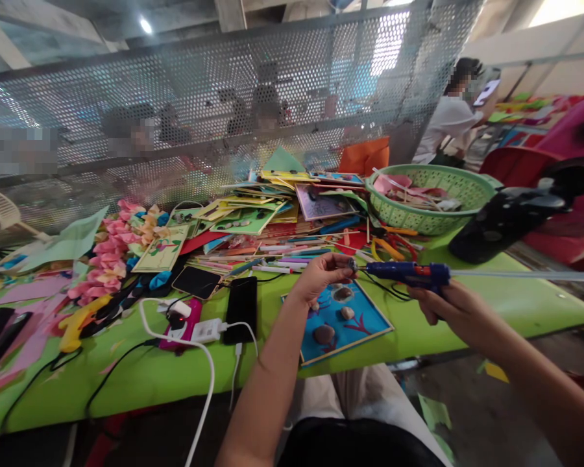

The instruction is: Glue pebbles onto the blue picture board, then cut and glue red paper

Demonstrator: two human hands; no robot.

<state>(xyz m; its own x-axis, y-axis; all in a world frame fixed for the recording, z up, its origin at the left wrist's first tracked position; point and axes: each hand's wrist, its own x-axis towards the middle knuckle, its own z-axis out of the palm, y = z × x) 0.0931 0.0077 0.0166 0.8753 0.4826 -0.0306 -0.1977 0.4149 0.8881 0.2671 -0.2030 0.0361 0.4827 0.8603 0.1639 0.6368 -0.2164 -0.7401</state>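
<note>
My right hand is wrapped round the handle of a blue hot glue gun, with a long clear glue stick sticking out of its back. My left hand is raised at the nozzle, thumb and fingers pinched together; whatever small thing they hold is too unclear to name. Beneath both hands lies a blue picture board with a pale stick border and painted dark branch shapes. Several pebbles sit on it, among them a brown pebble and a lighter pebble. My left hand hides part of the board.
Behind are piled craft cards, markers, scissors and a green basket. A black bottle stands right. Left are phones, a power strip, cables and a yellow glue gun. A person is beyond.
</note>
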